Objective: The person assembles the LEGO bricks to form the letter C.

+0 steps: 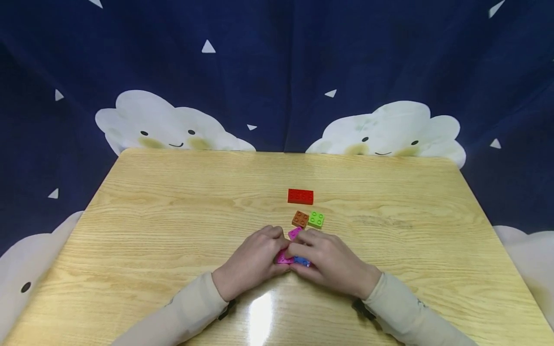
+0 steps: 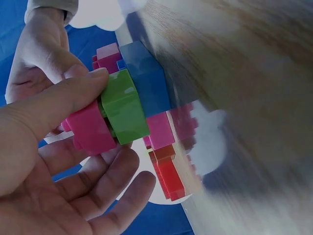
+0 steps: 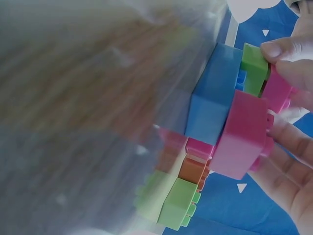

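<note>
My left hand (image 1: pixel 255 257) pinches a green brick (image 2: pixel 124 105) with a pink brick (image 2: pixel 90 127) joined to its studded side. The pair is held close against a larger blue brick (image 2: pixel 149 78) low on the table. My right hand (image 1: pixel 337 262) curls its fingers round another pink brick (image 3: pixel 242 134), which sits over part of the blue brick. Blue studs show between this pink brick and the green one. Both hands nearly meet, and in the head view they cover most of these bricks.
Just beyond the hands, a pink brick (image 1: pixel 295 233), a brown brick (image 1: pixel 300 219) and a small lime-green brick (image 1: pixel 316 219) lie on the wooden table (image 1: pixel 182 206). Farther back lies a long red brick (image 1: pixel 300 196). A dark blue curtain (image 1: pixel 277 62) hangs behind the table's far edge.
</note>
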The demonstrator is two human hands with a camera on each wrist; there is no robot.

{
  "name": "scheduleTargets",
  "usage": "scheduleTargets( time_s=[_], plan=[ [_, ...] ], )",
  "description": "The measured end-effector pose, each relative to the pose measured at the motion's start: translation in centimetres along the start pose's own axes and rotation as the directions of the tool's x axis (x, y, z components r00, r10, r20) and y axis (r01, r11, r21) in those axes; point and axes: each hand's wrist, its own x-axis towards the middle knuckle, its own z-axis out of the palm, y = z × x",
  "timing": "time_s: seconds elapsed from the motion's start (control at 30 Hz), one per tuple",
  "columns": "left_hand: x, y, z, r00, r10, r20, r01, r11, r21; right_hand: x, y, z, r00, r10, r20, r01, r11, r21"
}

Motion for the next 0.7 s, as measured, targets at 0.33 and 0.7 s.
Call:
scheduleTargets(
  time_s=[0.33,0.7],
  plan=[
    [0.15,0.04,0.07,0.999,-0.026,0.018,0.027,1.0,-0.013,0.03,-0.03,0.09,1.0,0.008,0.007,-0.008,1.0,0.024],
    [0.18,-0.16,0.02,1.0,-0.014,0.028,0.015,0.999,-0.035,0.01,0.08,0.17,1.0,0.016,0.015,-0.016,0.999,0.031]
  ],
)
